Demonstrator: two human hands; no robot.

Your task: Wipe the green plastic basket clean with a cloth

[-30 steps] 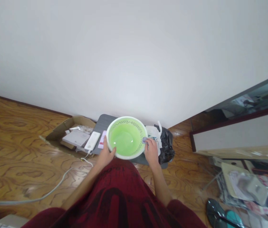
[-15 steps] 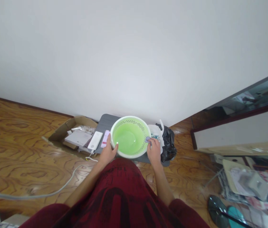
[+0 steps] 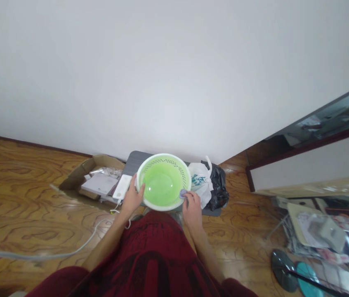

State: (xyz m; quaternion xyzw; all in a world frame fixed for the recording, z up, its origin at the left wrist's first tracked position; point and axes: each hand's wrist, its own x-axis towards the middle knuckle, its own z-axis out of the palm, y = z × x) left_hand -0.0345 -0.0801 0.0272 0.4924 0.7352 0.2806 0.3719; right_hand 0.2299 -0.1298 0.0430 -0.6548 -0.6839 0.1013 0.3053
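Note:
A round green plastic basket [image 3: 162,183] with a white rim and rows of holes is tilted toward me over a narrow grey table [image 3: 137,159]. My left hand [image 3: 133,199] grips its left rim, the thumb lying over the inner edge. At the lower right rim, my right hand [image 3: 192,206] pinches a small purple cloth-like piece [image 3: 182,193], which touches the rim; its exact kind is too small to tell. A white power bank [image 3: 121,186] with a cable lies just left of my left hand.
White wall [image 3: 168,82] rises behind the table. A white plastic bag [image 3: 201,181] and a black bag [image 3: 219,187] stand at the table's right. On the left is an open cardboard box [image 3: 75,173] with packets. A white cable [image 3: 69,249] crosses the wooden floor.
The basket and both hands have shifted left and slightly toward me. The purple piece has moved from the right side of the rim down to its lower right. The basket now covers the pink phone-like item.

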